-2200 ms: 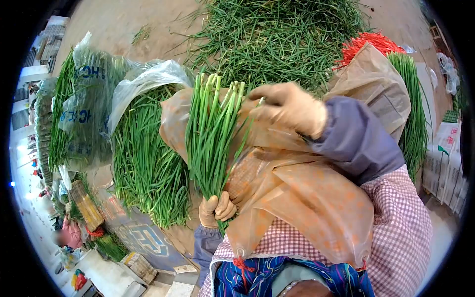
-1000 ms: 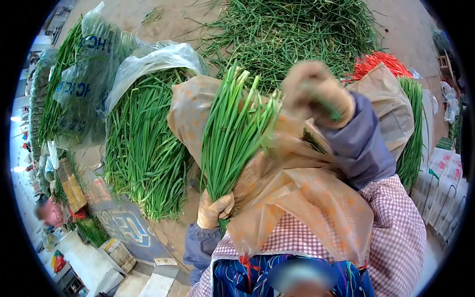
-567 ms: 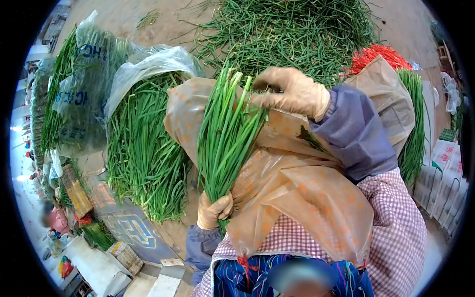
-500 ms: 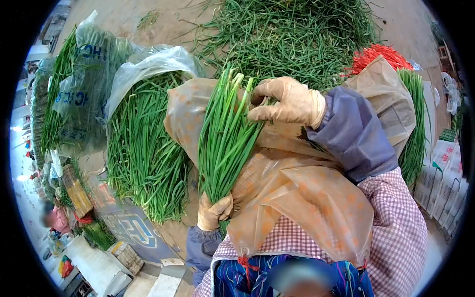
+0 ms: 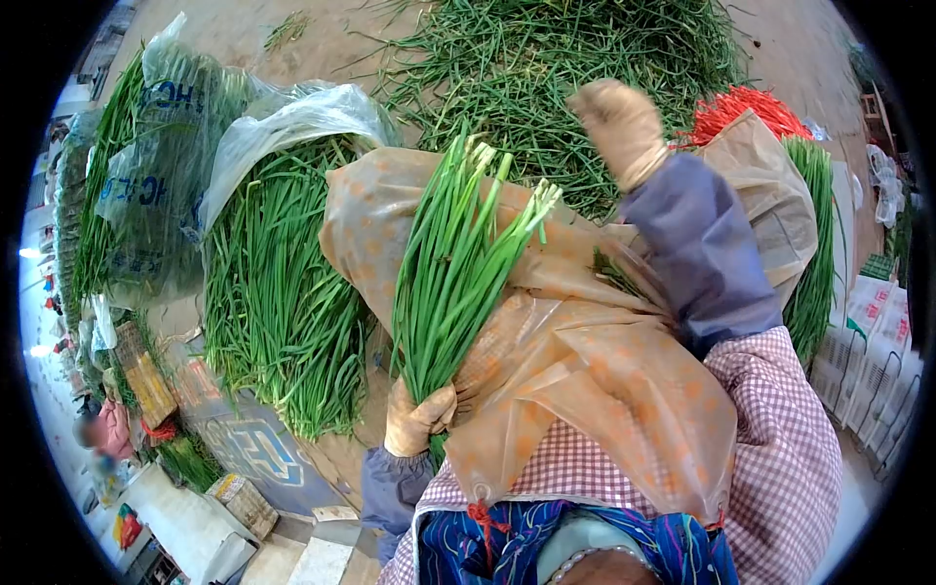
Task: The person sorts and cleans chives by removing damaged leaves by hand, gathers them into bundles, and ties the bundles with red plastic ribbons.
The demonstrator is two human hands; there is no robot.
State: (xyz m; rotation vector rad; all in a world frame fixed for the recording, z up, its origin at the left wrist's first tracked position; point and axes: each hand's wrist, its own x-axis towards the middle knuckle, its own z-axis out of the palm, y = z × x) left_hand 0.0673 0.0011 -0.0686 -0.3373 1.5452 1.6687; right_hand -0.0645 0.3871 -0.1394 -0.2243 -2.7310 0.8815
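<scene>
My gloved left hand (image 5: 421, 417) is closed round the lower, leafy end of a bunch of green stalks (image 5: 453, 273). The pale cut ends point up and fan out toward the right over the orange-spotted plastic apron (image 5: 604, 390). My gloved right hand (image 5: 616, 125) is raised apart from the bunch, in front of the loose green heap (image 5: 556, 68); its fingers are curled, and whatever they may hold is hidden. A few dark green scraps (image 5: 616, 275) lie on the apron below my right sleeve.
Left of the apron, a plastic bag (image 5: 302, 112) covers part of a stalk pile (image 5: 283, 292). Another wrapped bundle (image 5: 161, 195) stands farther left. Red ties (image 5: 749, 115) and brown plastic (image 5: 765, 185) lie at right beside more stalks (image 5: 811, 253). A person in pink (image 5: 115, 429) is far left.
My right hand has moved from beside the cut ends up and to the right, and its fingers have curled in. The bunch's right-hand stalks now spread farther out. My left hand keeps its grip.
</scene>
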